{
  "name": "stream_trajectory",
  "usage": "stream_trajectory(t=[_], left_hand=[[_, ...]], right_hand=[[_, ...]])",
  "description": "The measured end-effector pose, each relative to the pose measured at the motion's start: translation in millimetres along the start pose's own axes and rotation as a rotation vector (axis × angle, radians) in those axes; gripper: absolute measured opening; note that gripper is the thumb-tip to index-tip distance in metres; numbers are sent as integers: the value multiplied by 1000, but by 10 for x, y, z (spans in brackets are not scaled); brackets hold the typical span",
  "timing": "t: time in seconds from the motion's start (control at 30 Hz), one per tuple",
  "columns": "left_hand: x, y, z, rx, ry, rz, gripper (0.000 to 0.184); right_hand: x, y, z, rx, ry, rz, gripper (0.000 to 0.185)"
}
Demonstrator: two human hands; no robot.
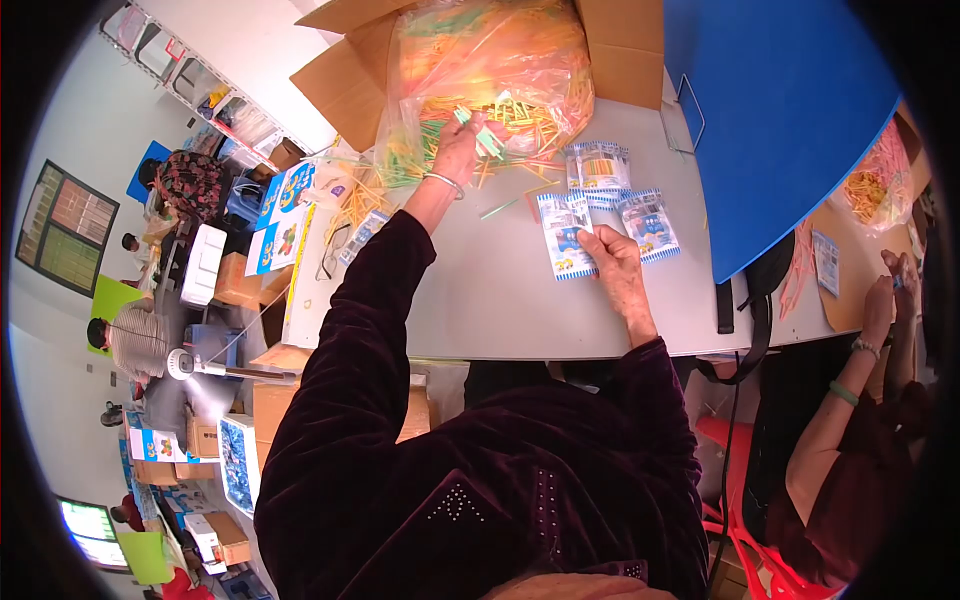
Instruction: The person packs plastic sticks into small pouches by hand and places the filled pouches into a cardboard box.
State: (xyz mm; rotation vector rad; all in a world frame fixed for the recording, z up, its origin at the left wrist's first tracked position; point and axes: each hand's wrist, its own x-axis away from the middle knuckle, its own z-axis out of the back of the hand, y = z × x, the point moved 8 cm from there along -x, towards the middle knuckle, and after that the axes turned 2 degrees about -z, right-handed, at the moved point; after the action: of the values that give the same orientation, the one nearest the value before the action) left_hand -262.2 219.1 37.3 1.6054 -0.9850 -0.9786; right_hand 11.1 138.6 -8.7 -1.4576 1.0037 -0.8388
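My left hand [457, 160] reaches into the opening of a large clear bag [490, 60] of coloured thin sticks, with green sticks [487, 140] pinched in its fingers. The bag lies in an open cardboard box [625, 50]. Nearer the table's front, my right hand [615, 262] holds a blue-and-white packet [566, 235] between thumb and fingers. Just beyond it lies a packet [597, 168] with yellowish sticks visible inside, and another packet [650, 225] lies to the right. Loose sticks [498, 208] are scattered below the bag.
Glasses [332, 252], another packet [368, 232] and loose sticks lie at the table's left. A blue panel [780, 120] rises on the right. Beyond it a co-worker's hands [890, 290] are near another bag of sticks [875, 190]. A black strap [765, 310] hangs over the table edge.
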Motion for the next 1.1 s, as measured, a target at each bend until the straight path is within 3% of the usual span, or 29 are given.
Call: stream_trajectory(t=[0.07, 0.17, 0.37, 0.87, 1.1], left_hand=[[151, 92, -241, 229, -81, 84, 18], [491, 267, -662, 292, -247, 163, 18], [909, 619, -1140, 129, -432, 114, 23], [1271, 539, -1217, -46, -539, 25, 23], [1346, 543, -1229, -120, -587, 86, 26]], right_hand=[[35, -45, 4, -87, -13, -68, 21], [63, -64, -1, -208, -62, -136, 22], [177, -178, -31, -242, -191, -175, 24], [259, -178, -31, -201, -259, -164, 24], [244, -162, -115, -173, -341, -102, 20]])
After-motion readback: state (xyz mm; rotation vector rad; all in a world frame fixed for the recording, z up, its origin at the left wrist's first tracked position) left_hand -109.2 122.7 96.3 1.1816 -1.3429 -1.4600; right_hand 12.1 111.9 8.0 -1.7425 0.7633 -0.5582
